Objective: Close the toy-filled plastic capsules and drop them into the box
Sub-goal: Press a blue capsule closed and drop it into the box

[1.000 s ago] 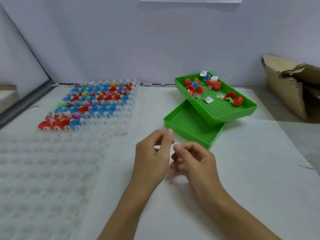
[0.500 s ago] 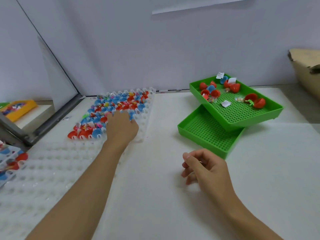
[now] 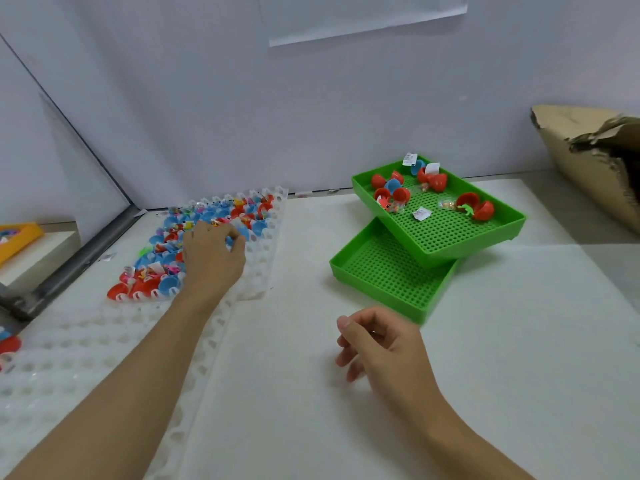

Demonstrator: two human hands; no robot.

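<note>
Blue & red open plastic capsules sit in clear pocketed tray at 10 o'clock; left hand curls over one w/ grip unclear, right hand loosely curled, empty; lift it straight up, then torn cardboard box at 2 o'clock.

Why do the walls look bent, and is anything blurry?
Head view: wide-angle lens bows the wall edges; lighting soft and even, faint shadow under the tilted green perforated plastic tray; the white moulded plastic capsule tray looks washed out; right hand slightly soft.
</note>
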